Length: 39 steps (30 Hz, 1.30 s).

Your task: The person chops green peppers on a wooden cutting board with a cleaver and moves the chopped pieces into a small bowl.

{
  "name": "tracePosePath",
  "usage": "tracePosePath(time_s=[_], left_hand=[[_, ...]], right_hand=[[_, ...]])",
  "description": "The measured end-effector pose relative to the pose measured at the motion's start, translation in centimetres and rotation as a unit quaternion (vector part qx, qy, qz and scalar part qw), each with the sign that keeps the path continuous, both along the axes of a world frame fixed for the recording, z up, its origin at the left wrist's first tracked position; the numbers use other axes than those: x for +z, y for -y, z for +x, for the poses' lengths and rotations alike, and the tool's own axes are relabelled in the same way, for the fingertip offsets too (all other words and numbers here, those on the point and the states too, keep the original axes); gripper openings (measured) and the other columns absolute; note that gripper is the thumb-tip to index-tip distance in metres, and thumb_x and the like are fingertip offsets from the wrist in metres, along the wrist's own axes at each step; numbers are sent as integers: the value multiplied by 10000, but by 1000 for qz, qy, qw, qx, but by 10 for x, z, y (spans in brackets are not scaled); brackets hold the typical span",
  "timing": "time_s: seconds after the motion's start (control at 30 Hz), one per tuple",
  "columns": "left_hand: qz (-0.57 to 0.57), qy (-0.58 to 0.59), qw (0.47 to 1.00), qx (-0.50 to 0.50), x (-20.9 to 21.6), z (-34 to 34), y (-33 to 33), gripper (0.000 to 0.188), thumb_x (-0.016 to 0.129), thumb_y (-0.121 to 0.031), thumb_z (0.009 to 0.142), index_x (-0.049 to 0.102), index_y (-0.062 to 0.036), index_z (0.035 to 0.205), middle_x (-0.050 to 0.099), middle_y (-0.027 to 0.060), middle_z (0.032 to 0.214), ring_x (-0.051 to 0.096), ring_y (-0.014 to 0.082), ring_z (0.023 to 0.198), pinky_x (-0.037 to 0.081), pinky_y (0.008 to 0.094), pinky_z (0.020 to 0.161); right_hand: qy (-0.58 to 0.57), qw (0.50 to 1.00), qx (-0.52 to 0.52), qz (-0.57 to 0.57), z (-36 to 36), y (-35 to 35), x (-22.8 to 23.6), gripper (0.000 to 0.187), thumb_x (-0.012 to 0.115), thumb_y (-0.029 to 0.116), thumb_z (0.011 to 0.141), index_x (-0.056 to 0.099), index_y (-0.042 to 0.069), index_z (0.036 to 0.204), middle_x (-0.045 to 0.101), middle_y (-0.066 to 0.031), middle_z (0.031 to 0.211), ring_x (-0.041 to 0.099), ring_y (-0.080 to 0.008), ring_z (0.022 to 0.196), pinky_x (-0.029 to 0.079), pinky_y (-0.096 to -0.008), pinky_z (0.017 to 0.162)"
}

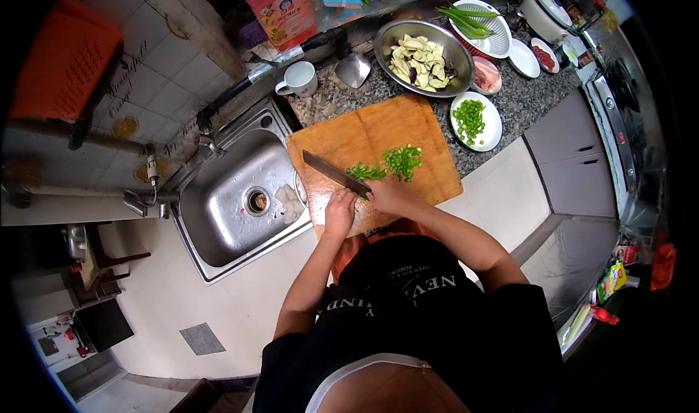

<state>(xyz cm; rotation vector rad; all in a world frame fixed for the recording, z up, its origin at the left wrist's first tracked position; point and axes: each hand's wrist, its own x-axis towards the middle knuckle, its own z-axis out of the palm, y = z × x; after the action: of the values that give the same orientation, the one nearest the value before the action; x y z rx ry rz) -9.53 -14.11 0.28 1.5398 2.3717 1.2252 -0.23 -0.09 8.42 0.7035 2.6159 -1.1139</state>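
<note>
My right hand (387,196) is closed round the handle of a kitchen knife (331,170), whose blade slants to the far left over the wooden cutting board (429,132). Against the near side of the blade is my left hand (340,213), its fingers curled together; whatever they hold is hidden. Just beyond the knife lie chopped green pieces (400,162), perhaps pepper or beans, in a loose pile. A white plate (496,138) right of the board carries more of these green pieces.
A steel sink (211,227) adjoins the board on the left. Behind the board stand a mug (300,79), a spatula (353,70) and a metal bowl (381,47) of cut eggplant. A basket (497,40) with green stalks and dishes with meat (486,76) are farther right.
</note>
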Motion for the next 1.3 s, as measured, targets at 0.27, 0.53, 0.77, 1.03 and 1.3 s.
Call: tracePosePath(time_s=[0.27, 0.53, 0.77, 1.03, 1.3], left_hand=[[27, 147, 980, 129, 11, 24, -14, 204, 622, -42, 797, 584, -12, 995, 564, 165, 1029, 560, 310, 954, 469, 346, 817], [-94, 94, 964, 230, 4, 48, -58, 762, 622, -348, 816, 242, -70, 1415, 189, 259, 1442, 183, 424, 1326, 176, 495, 1082], [-64, 73, 958, 269, 3, 62, -106, 652, 604, -276, 831, 322, -44, 1370, 285, 243, 1397, 242, 409, 1298, 203, 478, 1078], [-47, 73, 970, 225, 6, 70, -135, 662, 664, -325, 771, 406, -104, 1340, 331, 206, 1381, 308, 385, 1264, 247, 463, 1055], [-99, 23, 973, 206, 11, 63, -146, 840, 681, -553, 676, 407, -148, 1358, 285, 205, 1421, 274, 394, 1288, 191, 486, 1077]], right_hand=[[-52, 969, -153, -186, 69, -49, 45, 152, 531, 159, 882, 546, 25, 952, 533, -94, 593, 549, -210, 495, 442, -338, 484], [-66, 827, -398, -391, 168, -93, -3, 78, 521, 132, 912, 524, 55, 925, 430, 9, 564, 427, -103, 417, 393, -252, 404], [-72, 835, -358, -413, 200, -106, -45, 95, 546, 156, 905, 538, 66, 936, 479, 13, 618, 469, -89, 498, 401, -249, 438], [-21, 844, -244, -478, 174, -98, -65, 152, 528, 200, 922, 475, 58, 906, 476, -6, 565, 482, -115, 449, 408, -258, 437], [-48, 835, -206, -507, 143, -81, -72, 150, 507, 186, 931, 459, 64, 859, 461, -4, 575, 460, -106, 442, 394, -250, 421]])
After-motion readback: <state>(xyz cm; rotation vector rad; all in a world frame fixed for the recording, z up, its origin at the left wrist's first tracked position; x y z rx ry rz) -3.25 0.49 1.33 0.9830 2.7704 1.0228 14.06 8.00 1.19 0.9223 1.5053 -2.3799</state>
